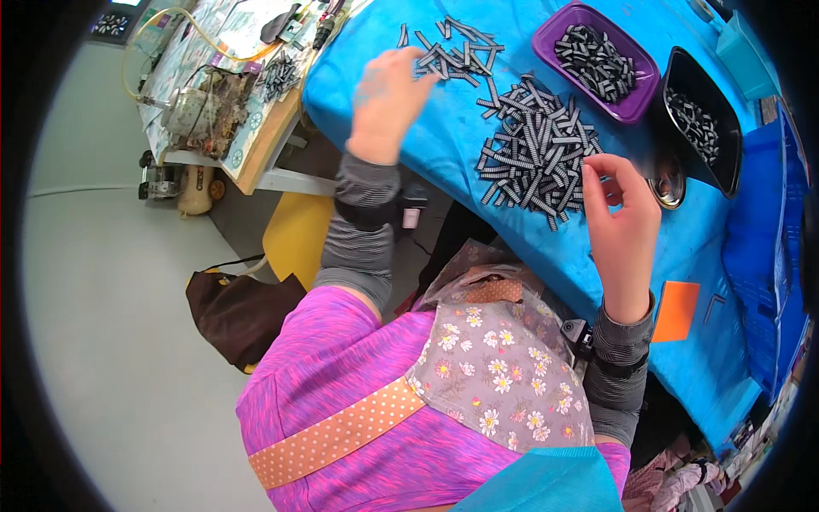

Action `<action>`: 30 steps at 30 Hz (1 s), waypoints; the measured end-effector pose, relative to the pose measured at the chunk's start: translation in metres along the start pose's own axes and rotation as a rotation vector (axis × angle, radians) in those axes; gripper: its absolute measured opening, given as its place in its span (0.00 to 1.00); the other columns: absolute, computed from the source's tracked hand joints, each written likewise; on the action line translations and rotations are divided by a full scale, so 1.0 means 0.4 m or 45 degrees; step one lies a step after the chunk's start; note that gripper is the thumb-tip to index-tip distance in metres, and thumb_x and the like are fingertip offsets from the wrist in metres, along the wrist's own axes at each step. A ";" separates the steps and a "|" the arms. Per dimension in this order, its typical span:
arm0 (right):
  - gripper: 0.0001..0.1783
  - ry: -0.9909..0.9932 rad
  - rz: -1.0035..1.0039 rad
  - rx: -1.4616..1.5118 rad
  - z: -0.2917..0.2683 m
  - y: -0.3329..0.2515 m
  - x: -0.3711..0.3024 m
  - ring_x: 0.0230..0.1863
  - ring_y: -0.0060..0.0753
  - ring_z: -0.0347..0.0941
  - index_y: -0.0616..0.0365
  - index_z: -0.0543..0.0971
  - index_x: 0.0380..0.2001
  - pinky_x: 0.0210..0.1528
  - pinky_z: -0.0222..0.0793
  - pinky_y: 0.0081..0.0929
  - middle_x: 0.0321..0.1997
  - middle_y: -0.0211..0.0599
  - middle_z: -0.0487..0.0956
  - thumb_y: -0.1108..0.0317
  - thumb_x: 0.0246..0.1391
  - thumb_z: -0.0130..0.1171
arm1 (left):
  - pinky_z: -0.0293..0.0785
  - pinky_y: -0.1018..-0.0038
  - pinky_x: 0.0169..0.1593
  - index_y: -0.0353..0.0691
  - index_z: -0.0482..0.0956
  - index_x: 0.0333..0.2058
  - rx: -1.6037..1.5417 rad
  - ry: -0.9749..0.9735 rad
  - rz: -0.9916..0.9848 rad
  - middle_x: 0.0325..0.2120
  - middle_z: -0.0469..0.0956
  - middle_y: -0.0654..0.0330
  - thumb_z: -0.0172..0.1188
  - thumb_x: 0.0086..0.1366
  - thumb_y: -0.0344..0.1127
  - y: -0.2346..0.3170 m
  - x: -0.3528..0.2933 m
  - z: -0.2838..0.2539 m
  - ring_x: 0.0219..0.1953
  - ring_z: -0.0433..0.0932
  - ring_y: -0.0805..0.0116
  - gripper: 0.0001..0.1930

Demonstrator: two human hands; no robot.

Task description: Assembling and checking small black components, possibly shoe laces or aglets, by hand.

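A heap of short black-and-white striped strips (537,154) lies on the blue-covered table. At its right edge is my right hand (624,209), thumb and fingertips pinched together; whatever lies between them is too small to make out. My left hand (388,98) is over the table's left side, blurred by motion. Its fingers point toward a looser scatter of the same strips (461,58), and I cannot tell whether they hold one.
Beyond the heap stand a purple tray (543,43) and a black bin (728,171), both containing small dark pieces. A round metal dish (670,189) sits beside the bin. Nearer are an orange card (674,311) and a hex key (714,305). A cluttered second table (247,166) stands left.
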State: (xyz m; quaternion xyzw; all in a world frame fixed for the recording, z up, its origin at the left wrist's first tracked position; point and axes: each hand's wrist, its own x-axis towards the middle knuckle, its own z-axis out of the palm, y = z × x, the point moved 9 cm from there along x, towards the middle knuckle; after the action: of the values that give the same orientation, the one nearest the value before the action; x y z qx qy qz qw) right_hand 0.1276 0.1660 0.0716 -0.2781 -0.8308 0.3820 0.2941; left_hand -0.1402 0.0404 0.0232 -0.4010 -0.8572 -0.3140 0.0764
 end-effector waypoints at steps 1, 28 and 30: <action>0.05 -0.001 -0.017 -0.007 -0.005 -0.003 0.000 0.25 0.26 0.72 0.61 0.79 0.36 0.28 0.67 0.22 0.30 0.35 0.78 0.75 0.55 0.60 | 0.75 0.66 0.43 0.42 0.83 0.41 0.180 0.014 -0.014 0.39 0.82 0.52 0.62 0.61 0.42 -0.038 -0.003 -0.011 0.40 0.81 0.57 0.14; 0.11 -0.148 -0.031 -0.045 0.053 -0.009 -0.005 0.27 0.24 0.72 0.62 0.79 0.41 0.30 0.68 0.24 0.36 0.36 0.80 0.73 0.54 0.64 | 0.75 0.68 0.38 0.39 0.81 0.44 -0.353 0.014 -0.040 0.29 0.81 0.52 0.64 0.61 0.42 0.043 -0.016 0.044 0.32 0.80 0.60 0.16; 0.11 -0.171 -0.052 -0.033 0.051 -0.022 -0.014 0.27 0.25 0.72 0.62 0.79 0.41 0.30 0.68 0.24 0.35 0.36 0.80 0.72 0.54 0.64 | 0.75 0.69 0.38 0.38 0.81 0.43 0.075 0.350 0.372 0.28 0.81 0.54 0.65 0.60 0.41 0.014 0.001 0.006 0.31 0.80 0.59 0.16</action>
State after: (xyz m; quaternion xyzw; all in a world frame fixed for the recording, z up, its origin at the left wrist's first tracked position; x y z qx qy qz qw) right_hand 0.1149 0.1477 0.0661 -0.2387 -0.8590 0.3831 0.2417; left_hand -0.1362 0.0447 0.0243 -0.4721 -0.7802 -0.3260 0.2492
